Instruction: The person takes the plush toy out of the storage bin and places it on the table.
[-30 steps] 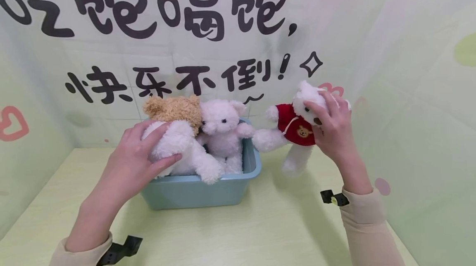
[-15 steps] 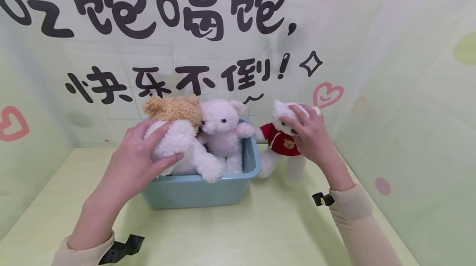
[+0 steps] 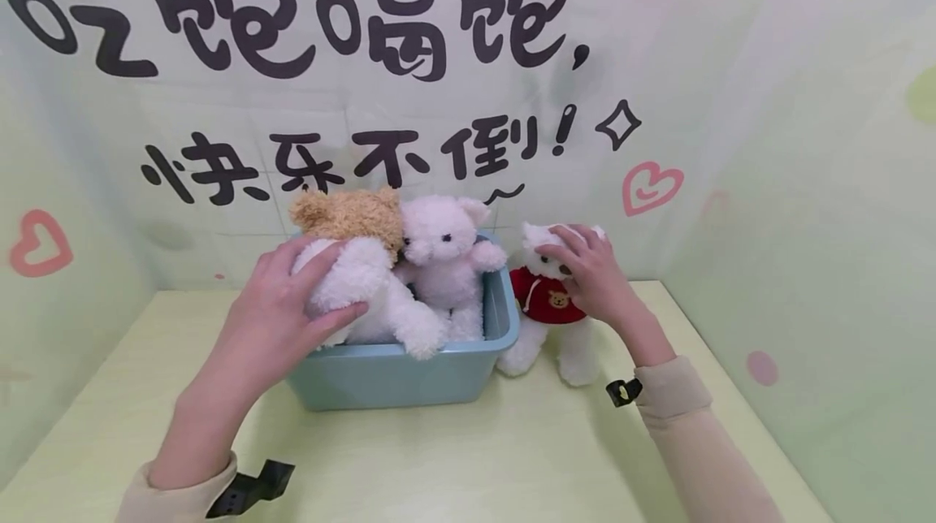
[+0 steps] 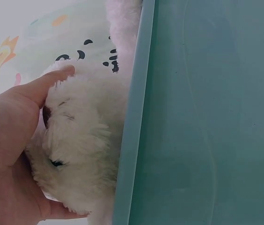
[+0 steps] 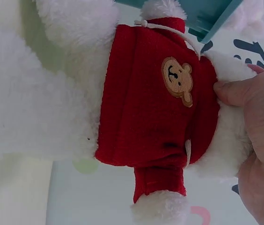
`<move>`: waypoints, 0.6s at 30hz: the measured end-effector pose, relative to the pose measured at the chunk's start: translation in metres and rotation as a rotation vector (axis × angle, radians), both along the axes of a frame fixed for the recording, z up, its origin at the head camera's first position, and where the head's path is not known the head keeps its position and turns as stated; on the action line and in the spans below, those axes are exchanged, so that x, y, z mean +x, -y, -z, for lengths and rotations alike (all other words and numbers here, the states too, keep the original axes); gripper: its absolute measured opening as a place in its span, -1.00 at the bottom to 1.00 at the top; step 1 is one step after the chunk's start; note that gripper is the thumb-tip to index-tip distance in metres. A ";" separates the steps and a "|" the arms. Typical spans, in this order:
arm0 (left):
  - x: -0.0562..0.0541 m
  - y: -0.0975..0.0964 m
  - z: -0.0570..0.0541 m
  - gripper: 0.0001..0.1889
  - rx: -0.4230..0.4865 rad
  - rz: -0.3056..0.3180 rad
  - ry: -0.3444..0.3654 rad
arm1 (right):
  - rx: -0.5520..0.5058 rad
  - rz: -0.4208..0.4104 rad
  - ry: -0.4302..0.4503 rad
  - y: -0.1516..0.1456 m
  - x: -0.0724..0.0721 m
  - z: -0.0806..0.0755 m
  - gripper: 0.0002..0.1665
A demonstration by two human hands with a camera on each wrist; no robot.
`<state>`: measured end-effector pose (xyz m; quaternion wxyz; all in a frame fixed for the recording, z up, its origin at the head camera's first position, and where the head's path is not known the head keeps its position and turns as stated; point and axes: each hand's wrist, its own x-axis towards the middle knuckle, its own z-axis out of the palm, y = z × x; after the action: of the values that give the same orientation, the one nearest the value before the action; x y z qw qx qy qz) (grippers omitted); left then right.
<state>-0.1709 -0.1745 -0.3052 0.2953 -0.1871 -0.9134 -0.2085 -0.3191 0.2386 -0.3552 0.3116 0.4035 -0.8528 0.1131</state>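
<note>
1. A light-blue rectangular plastic bin (image 3: 395, 381) stands on the pale table (image 3: 409, 466).
2. At the bin's left end, the left hand (image 3: 274, 300) has thumb and fingers curled round the head of a fluffy white plush toy (image 3: 354, 271), whose limb reaches over the bin's front rim.
3. Just beside the bin's right side, the right hand (image 3: 595, 275) grips the head of a white plush bear in a red top (image 3: 541, 300); it is upright, legs down.
4. Inside the bin, 2 more sit side by side: a curly tan plush bear (image 3: 351, 214) and, to its right, a pale-pink plush toy (image 3: 446, 279).
</note>
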 end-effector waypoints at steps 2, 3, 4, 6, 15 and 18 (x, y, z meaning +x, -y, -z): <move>0.000 -0.001 0.000 -0.25 0.003 0.002 0.001 | -0.009 -0.010 0.010 -0.001 -0.004 0.003 -0.25; 0.000 -0.001 0.000 -0.25 0.003 0.001 0.002 | -0.010 -0.014 0.014 -0.001 -0.005 0.005 -0.26; 0.000 -0.002 0.000 -0.25 0.002 0.000 0.004 | -0.007 -0.015 0.017 -0.001 -0.007 0.008 -0.28; 0.000 -0.003 0.000 -0.25 -0.001 -0.002 0.007 | 0.008 -0.007 0.024 -0.001 -0.010 0.014 -0.32; 0.002 -0.003 0.002 -0.26 0.011 -0.004 0.008 | 0.020 0.096 0.196 -0.002 -0.018 0.029 -0.44; 0.002 -0.002 0.003 -0.26 0.017 -0.004 0.000 | 0.031 0.143 0.221 0.000 -0.017 0.028 -0.31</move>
<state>-0.1690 -0.1727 -0.3086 0.2971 -0.1827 -0.9120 -0.2158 -0.3357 0.2389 -0.3832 0.2168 0.3317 -0.9101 0.1213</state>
